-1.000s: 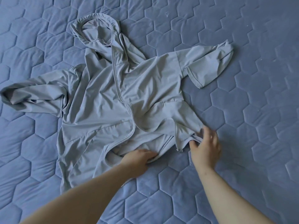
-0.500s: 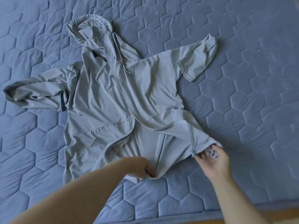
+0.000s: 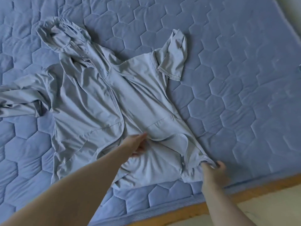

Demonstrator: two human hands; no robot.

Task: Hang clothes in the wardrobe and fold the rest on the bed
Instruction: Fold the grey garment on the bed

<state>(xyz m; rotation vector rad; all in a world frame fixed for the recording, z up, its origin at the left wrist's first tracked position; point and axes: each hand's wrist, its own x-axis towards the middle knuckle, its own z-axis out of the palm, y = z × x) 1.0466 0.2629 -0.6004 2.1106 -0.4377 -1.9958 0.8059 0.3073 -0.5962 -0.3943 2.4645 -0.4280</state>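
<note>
Noted jacket (image 3: 81, 103) spread front-up on bed (image 3: 244, 95), hem end nearest frame (image 3: 254, 192), hood (image 3: 61, 36) farthest from it. Found zip (image 3: 114, 98) undone toward frame, fronts parted there. Logged right hand (image 3: 214, 170) close to frame, grip pinching hem corner of one panel (image 3: 162, 111), cloth drawn taut in a straight ridge running away from frame; judged a pull to square that panel and take out slack before folding. Logged left hand (image 3: 138, 144) farther from frame, on inner cloth between the fronts, creases fanning out from it; judged an anchor against sliding of whole garment under the pull. Unable to tell, through blur, whether left grip pinching cloth or pressing flat with fingers spread. Saw one sleeve (image 3: 174, 56) doubled back far from frame, other trailing off picture edge; neither yet dealt with. Took step as flattening ahead of first fold; folding proper not begun. Expect thin, slippery-looking cloth to creep unless held at two points.
</note>
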